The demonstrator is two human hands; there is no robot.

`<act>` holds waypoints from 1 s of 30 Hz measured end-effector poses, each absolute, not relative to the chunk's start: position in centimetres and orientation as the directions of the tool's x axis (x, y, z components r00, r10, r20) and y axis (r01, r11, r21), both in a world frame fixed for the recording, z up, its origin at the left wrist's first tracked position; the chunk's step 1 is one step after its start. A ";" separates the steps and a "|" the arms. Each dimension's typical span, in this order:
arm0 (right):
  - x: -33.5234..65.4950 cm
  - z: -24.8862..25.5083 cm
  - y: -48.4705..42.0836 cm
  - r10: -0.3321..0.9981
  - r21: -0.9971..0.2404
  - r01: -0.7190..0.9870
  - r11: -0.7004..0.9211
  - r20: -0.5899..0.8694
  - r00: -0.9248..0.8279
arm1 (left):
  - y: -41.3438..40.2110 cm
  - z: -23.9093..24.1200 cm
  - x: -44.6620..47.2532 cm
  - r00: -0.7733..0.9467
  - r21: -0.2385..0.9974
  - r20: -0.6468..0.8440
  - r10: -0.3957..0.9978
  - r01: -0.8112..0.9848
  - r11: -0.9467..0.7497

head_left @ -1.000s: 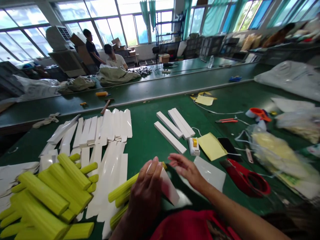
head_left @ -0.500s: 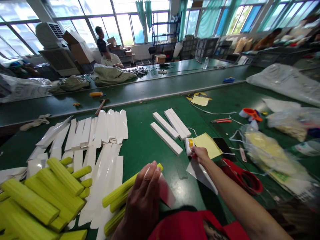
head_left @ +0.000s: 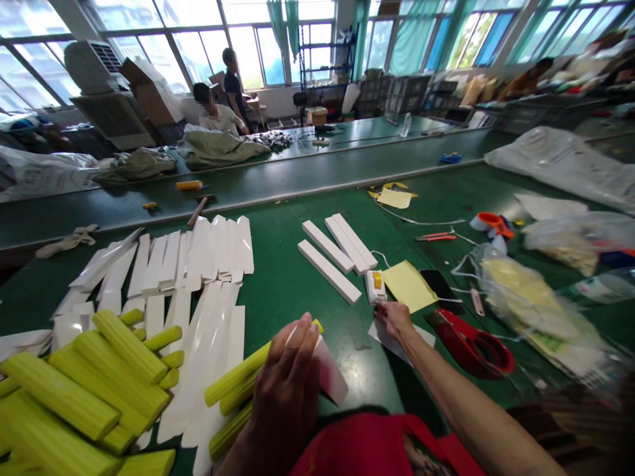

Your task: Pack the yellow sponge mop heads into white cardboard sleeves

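Note:
My left hand (head_left: 288, 390) is closed over a clear plastic sleeve (head_left: 331, 377) with a yellow-green sponge stick (head_left: 238, 378) in it, low at the centre of the green table (head_left: 282, 284). My right hand (head_left: 394, 318) reaches forward to the near end of a small white tape dispenser with a yellow wheel (head_left: 374, 286). Its fingertips are pinched together there, and what they pinch is too small to make out. A clear sheet (head_left: 419, 338) lies under that hand.
A pile of yellow-green sponge sticks (head_left: 74, 390) lies at the left beside rows of white sleeves (head_left: 198, 264). Three white bars (head_left: 330, 254), yellow paper (head_left: 409, 285), a phone (head_left: 441, 287), a red tool (head_left: 476, 347) and plastic bags (head_left: 526, 297) lie ahead and right. Two people (head_left: 213, 112) work at a far table.
My right hand left the sleeve, reached to the tape dispenser and has now drawn back a little from it. My left hand kept hold of the sleeved stick. The far standing person walked right.

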State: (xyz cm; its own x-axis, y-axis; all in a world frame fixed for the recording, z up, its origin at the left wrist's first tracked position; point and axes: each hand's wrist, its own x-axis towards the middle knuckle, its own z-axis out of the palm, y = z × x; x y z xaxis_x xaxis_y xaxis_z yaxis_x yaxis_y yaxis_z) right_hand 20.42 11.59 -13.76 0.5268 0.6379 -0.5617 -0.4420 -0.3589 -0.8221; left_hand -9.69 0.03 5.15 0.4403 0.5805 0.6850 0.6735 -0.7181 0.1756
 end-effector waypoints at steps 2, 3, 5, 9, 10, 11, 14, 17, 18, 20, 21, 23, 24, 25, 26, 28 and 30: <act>20.2 -14.1 11.3 0.648 -0.818 -0.437 -0.376 -0.568 0.507 | 0.1 5.0 -9.7 0.416 0.238 0.673 0.612 0.662 -0.711; 20.2 -14.3 11.2 0.654 -0.816 -0.429 -0.387 -0.571 0.496 | 0.1 4.9 -9.7 0.393 0.288 0.657 0.644 0.658 -0.696; 20.3 -14.4 11.0 0.668 -0.817 -0.406 -0.410 -0.572 0.476 | 0.1 4.8 -9.5 0.334 0.403 0.613 0.716 0.647 -0.648; 20.7 -14.0 10.6 0.681 -0.820 -0.343 -0.458 -0.571 0.458 | 0.7 4.5 -8.8 0.288 0.547 0.578 0.764 0.557 -0.624; 20.7 -13.8 10.5 0.681 -0.819 -0.327 -0.471 -0.573 0.455 | 0.9 4.5 -8.6 0.288 0.563 0.587 0.756 0.527 -0.637; 20.7 -13.5 10.4 0.680 -0.818 -0.313 -0.483 -0.575 0.454 | 1.0 4.5 -8.5 0.285 0.573 0.596 0.750 0.503 -0.647; 19.8 -12.0 10.2 0.691 -0.821 -0.276 -0.500 -0.571 0.443 | 1.2 4.4 -8.3 0.249 0.583 0.603 0.758 0.512 -0.631; 17.8 -8.8 9.7 0.772 -0.858 -0.258 -0.445 -0.513 0.376 | 1.1 4.3 -8.3 0.197 0.574 0.607 0.770 0.562 -0.596; 17.0 -7.2 9.4 0.813 -0.875 -0.259 -0.409 -0.478 0.333 | 1.1 4.3 -8.3 0.184 0.566 0.617 0.765 0.572 -0.594; 15.2 -3.4 8.2 0.896 -0.907 -0.272 -0.321 -0.383 0.222 | 1.2 4.4 -8.1 0.168 0.549 0.625 0.762 0.600 -0.582; 14.3 -1.3 7.4 0.928 -0.917 -0.280 -0.282 -0.335 0.163 | 1.2 4.5 -7.9 0.161 0.540 0.619 0.768 0.624 -0.565; 12.4 3.0 5.6 0.987 -0.947 -0.281 -0.157 -0.159 -0.016 | 1.4 4.6 -7.3 0.144 0.527 0.599 0.788 0.670 -0.523; 11.6 4.9 4.7 0.990 -0.956 -0.269 -0.116 -0.091 -0.103 | 1.5 4.6 -7.0 0.136 0.523 0.593 0.794 0.684 -0.508; 10.8 6.6 3.9 0.986 -0.966 -0.245 -0.085 -0.046 -0.160 | 1.6 4.6 -6.7 0.131 0.519 0.595 0.793 0.691 -0.503; 10.1 7.9 3.2 0.980 -0.976 -0.210 -0.058 -0.016 -0.196 | 1.7 4.6 -6.4 0.128 0.513 0.606 0.785 0.691 -0.509; 9.1 9.5 2.3 0.979 -0.990 -0.137 -0.035 -0.007 -0.205 | 1.7 4.6 -5.8 0.119 0.496 0.640 0.759 0.691 -0.526; 8.5 10.1 2.0 0.984 -0.995 -0.086 -0.040 -0.024 -0.176 | 1.6 4.4 -5.3 0.091 0.485 0.664 0.742 0.703 -0.520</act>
State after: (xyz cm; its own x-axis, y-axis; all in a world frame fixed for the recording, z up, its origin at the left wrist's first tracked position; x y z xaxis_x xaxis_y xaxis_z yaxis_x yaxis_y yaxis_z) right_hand 8.50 2.00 10.10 -0.1758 0.9841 -0.0243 -0.0863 -0.0400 -0.9955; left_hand -5.31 1.57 4.43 0.0913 0.7422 0.6639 0.7026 -0.5204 0.4853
